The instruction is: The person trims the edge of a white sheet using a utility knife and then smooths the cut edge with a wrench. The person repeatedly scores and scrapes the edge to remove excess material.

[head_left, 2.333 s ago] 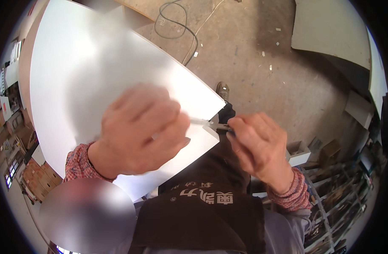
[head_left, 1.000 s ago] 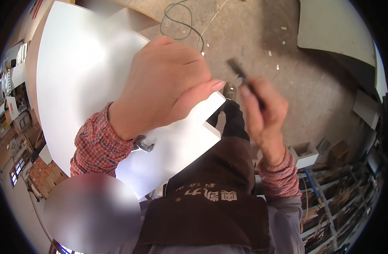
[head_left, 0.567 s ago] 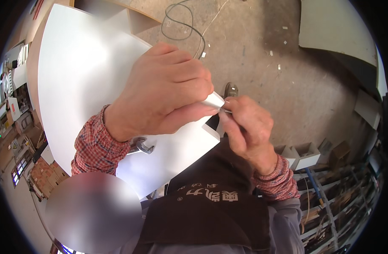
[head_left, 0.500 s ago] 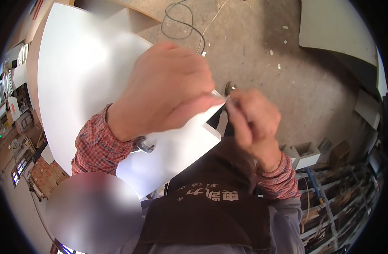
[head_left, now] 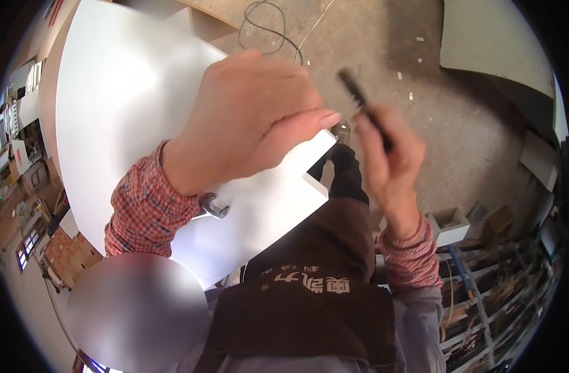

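Observation:
A large white board (head_left: 266, 217) with a notched corner lies in front of me, reaching to the left. Over its right part is my left hand (head_left: 253, 118), fingers curled in and thumb stretched along the edge beside the corner. Whatever those fingers hold, if anything, is hidden. To the right of that corner, my right hand (head_left: 393, 155) is closed around a slim dark stick-like tool (head_left: 353, 87), tilted up and left. Motion smears the tool, so its exact kind is unclear. A shiny curved metal tool head (head_left: 214, 206) rests on the board beside my left wrist.
A dark cable (head_left: 284, 37) loops on the concrete floor (head_left: 359, 43) among paper scraps. Another pale panel (head_left: 489, 43) stands at the far right. Near right are an open white box (head_left: 449, 225) and a rack (head_left: 483, 311) of strips. Cardboard boxes (head_left: 70, 252) stand at the left.
My right hand has moved right, away from my left thumb and the board's corner, and the dark tool in it now shows. My left hand has shifted slightly right.

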The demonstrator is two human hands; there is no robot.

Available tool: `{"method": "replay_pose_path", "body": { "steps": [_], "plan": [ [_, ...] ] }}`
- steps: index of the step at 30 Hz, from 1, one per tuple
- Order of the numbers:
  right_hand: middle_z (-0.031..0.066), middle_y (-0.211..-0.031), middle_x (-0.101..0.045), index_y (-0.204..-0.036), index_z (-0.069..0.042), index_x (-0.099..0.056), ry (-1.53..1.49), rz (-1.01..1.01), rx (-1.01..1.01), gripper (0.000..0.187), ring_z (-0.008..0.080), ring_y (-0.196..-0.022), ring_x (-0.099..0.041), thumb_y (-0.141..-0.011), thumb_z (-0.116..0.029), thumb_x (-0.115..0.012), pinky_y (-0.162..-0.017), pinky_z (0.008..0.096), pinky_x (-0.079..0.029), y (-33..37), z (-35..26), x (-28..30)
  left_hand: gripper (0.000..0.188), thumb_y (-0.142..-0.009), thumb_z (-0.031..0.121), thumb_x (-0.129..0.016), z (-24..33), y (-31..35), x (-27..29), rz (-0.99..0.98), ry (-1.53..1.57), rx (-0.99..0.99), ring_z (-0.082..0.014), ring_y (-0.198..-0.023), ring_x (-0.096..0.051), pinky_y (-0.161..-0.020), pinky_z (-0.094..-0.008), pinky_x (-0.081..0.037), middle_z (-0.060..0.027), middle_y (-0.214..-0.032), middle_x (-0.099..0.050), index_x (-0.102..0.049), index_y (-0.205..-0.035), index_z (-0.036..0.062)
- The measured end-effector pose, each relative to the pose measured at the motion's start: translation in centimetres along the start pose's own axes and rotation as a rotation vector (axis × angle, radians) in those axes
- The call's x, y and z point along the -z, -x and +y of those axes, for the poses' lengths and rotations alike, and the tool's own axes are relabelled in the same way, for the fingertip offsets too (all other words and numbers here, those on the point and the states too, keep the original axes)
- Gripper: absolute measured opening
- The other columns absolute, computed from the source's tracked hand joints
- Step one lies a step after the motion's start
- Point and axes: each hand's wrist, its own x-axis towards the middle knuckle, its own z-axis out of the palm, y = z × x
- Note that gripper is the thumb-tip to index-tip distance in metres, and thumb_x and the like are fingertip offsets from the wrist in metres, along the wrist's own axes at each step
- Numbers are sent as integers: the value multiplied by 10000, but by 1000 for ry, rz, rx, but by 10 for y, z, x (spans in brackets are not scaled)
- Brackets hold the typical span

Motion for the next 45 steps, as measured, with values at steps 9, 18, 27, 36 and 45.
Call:
{"method": "replay_pose_path", "body": {
  "steps": [9,18,27,36,45],
  "plan": [
    [64,-883,-698,-1102,50,-677,-157,65,-115,132,106,-742,-614,-982,-1,-657,-681,243,-489,23,14,23,331,-633,228,-869,16,-3,-15,36,-200,-70,-276,-792,-575,-739,-403,-451,-54,-863,-587,-667,-849,79],
    [134,-907,-706,-1035,50,-687,20,-126,17,119,207,-764,-679,-921,67,-658,-681,297,-526,20,2,45,205,-778,165,-804,27,-3,-33,184,-303,46,-301,-937,-610,-797,-411,-500,-83,-961,-629,-668,-890,60],
    [71,-932,-665,-967,-35,-681,184,-474,673,271,236,-772,-657,-700,-43,-726,-639,362,-519,-16,5,30,516,-860,144,-744,58,81,-1,164,-501,374,-464,-1300,-573,-1040,-517,-519,-234,-1425,-569,-621,-1338,-6],
    [87,-910,-683,-1095,-18,-681,3,-892,361,328,210,-750,-662,-787,-24,-797,-669,350,-548,3,-4,96,440,-841,163,-743,117,158,-48,399,-610,664,-480,-1300,-568,-1052,-543,-507,-226,-1362,-576,-646,-1232,-15],
    [56,-939,-691,-1234,31,-642,-221,-719,-134,386,90,-750,-620,-894,-79,-787,-685,251,-510,-25,-67,91,133,-901,101,-660,138,153,-32,281,-764,685,-251,-975,-610,-814,-375,-544,-69,-1009,-610,-670,-1016,35]
  ]
}}
